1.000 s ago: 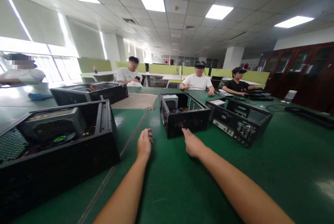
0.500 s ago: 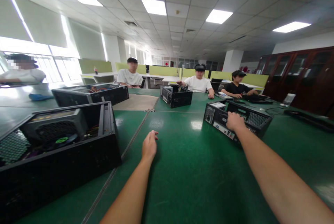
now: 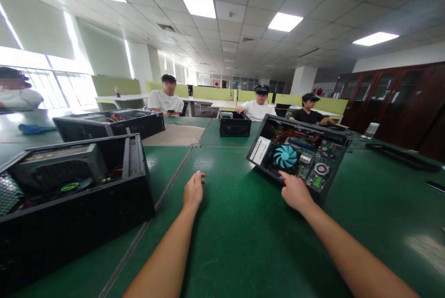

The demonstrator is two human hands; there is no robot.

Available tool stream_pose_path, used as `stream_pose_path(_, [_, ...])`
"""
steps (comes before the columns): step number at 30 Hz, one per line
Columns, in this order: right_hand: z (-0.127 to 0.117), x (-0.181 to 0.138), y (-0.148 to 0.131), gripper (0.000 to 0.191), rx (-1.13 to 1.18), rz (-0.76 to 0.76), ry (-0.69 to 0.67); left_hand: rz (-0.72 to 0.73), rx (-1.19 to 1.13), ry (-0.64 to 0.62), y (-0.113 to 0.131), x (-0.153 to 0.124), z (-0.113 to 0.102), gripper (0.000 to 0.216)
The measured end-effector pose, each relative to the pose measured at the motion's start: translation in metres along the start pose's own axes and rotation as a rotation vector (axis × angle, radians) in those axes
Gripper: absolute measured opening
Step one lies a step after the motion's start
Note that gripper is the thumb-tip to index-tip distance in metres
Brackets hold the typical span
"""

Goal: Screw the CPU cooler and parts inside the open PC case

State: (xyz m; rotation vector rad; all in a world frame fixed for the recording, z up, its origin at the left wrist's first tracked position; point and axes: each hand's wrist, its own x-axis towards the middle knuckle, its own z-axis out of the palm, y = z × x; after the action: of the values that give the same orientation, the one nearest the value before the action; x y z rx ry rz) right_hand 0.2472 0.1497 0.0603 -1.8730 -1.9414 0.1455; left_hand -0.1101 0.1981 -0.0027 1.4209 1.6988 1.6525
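Right hand point(image 3: 296, 191)'s got the near edge of a tipped-up PC case point(image 3: 306, 146), blue fan point(image 3: 285, 155) showing, over the green surface point(image 3: 229, 228); left hand point(image 3: 193, 191)'s loosely half-open, well apart.

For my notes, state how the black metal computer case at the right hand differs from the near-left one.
The tilted black metal computer case turns its open side toward the camera; the near-left black metal computer case sits flat, opening upward. The tilted case shows a turquoise fan; the left case, a grey power supply. The right hand touches the tilted case; no hand touches the left case. Both are open, parts showing.
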Motion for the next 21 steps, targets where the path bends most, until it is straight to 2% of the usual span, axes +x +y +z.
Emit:
stream_pose_path(3, [0.007, -0.055, -0.009, 0.067, 0.151, -0.091, -0.149, 0.007, -0.115, 0.026, 0.0, 0.003, -0.004, 0.066])
stream_pose_path(6, [-0.014, -0.113, -0.022, 0.067, 0.317, -0.201, -0.369, 0.027, -0.239, -0.017, 0.012, 0.002, -0.008, 0.076])
stream_pose_path(8, [-0.038, -0.141, -0.032, 0.071, 0.424, -0.271, -0.536, 0.069, -0.315, -0.154, 0.029, -0.002, -0.006, 0.08])
stream_pose_path(11, [-0.071, -0.151, -0.04, 0.08, 0.532, -0.332, -0.682, 0.154, -0.389, -0.392, 0.059, -0.01, 0.013, 0.091])
stream_pose_path(13, [-0.083, -0.144, -0.036, 0.083, 0.573, -0.358, -0.687, 0.188, -0.396, -0.465, 0.074, -0.019, 0.032, 0.099])
stream_pose_path(16, [-0.086, -0.137, -0.016, 0.08, 0.524, -0.354, -0.565, 0.203, -0.345, -0.452, 0.085, -0.032, 0.059, 0.103])
stream_pose_path(19, [-0.08, -0.145, 0.008, 0.08, 0.419, -0.302, -0.416, 0.203, -0.273, -0.449, 0.083, -0.041, 0.072, 0.085])
stream_pose_path(21, [-0.074, -0.156, 0.021, 0.084, 0.391, -0.269, -0.378, 0.213, -0.218, -0.5, 0.081, -0.045, 0.072, 0.072])
